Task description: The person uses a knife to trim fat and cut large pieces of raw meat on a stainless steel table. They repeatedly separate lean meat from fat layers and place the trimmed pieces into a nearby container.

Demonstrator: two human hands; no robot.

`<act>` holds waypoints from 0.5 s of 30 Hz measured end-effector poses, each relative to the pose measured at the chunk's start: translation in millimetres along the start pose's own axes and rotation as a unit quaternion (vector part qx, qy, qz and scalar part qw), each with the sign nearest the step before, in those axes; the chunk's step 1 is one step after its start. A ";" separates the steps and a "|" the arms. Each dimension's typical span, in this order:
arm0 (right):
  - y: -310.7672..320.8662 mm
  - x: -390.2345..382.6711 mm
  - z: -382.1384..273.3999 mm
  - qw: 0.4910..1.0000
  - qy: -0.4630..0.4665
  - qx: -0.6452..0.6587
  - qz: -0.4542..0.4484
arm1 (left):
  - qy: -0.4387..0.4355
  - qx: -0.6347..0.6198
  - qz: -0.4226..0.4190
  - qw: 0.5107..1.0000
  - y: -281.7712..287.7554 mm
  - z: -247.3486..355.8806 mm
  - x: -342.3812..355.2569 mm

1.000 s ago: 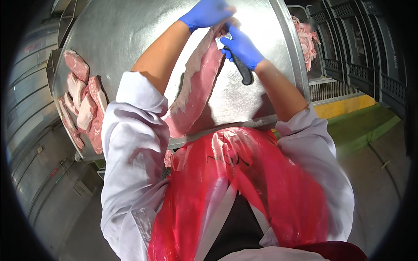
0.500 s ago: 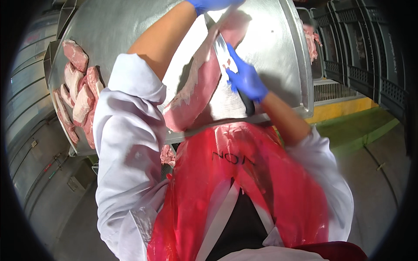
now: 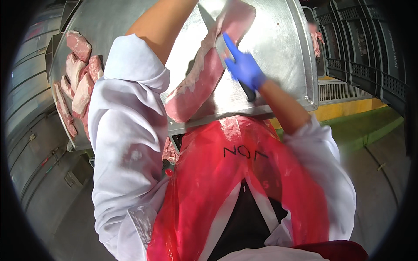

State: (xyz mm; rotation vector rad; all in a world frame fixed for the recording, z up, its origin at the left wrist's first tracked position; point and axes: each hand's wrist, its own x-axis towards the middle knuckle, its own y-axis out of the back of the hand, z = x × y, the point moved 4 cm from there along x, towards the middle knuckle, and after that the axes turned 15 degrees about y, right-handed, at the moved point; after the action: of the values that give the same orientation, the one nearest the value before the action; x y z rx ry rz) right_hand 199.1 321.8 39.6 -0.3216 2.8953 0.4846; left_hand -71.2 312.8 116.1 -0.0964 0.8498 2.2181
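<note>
One long slab of raw pork (image 3: 204, 74) lies on the steel table (image 3: 283, 56), its long axis running from the upper centre of the frame down to the lower left, near the table's front edge. The right hand (image 3: 244, 69), in a blue glove, is closed around the dark handle of one knife (image 3: 213, 30), whose blade lies along the slab's right flank, just left of that hand. The left forearm reaches up out of frame; its grip cannot be told. Several trimmed meat pieces (image 3: 78, 82) are piled at the upper left. A red apron (image 3: 226, 182) fills the lower centre.
</note>
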 end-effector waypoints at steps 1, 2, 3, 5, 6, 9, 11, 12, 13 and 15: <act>-6.3 -29.7 3.6 0.997 0.037 0.073 -0.007 | -0.003 -0.014 0.006 1.000 5.5 -5.0 -1.4; -8.6 -32.2 2.6 0.996 0.058 0.064 -0.003 | -0.008 -0.027 0.013 1.000 10.2 -7.1 -2.3; -10.1 -34.4 1.5 0.996 0.077 0.053 -0.001 | -0.013 -0.042 0.019 0.999 12.9 -9.1 -4.5; -10.2 -18.6 4.0 0.997 0.070 0.043 -0.010 | -0.023 -0.042 0.010 0.999 8.3 1.4 -11.4; -6.4 6.6 1.0 0.997 0.057 0.056 0.008 | -0.032 -0.038 0.007 0.999 9.1 11.5 -12.7; -11.3 33.1 -6.5 0.992 0.088 0.054 0.067 | -0.028 0.016 0.040 0.999 9.5 30.0 -24.9; -30.7 -24.8 -2.7 0.991 0.046 0.124 0.021 | -0.011 -0.002 0.049 0.999 20.5 25.1 -32.6; -35.7 -47.1 -6.9 0.987 0.024 0.157 -0.001 | -0.004 -0.011 0.053 0.999 23.7 25.0 -36.2; -38.7 -51.4 -11.7 0.985 -0.005 0.171 -0.020 | -0.008 -0.011 0.057 0.998 26.9 27.5 -38.6; -31.2 -10.5 -14.3 0.988 0.022 0.153 0.001 | -0.018 -0.008 0.057 0.998 24.0 37.3 -41.3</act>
State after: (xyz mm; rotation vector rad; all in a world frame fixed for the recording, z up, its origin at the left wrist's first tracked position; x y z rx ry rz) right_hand 214.7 290.0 45.9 -0.2825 2.9518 0.0280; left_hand -50.8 297.6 171.1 -0.0166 0.8373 2.3258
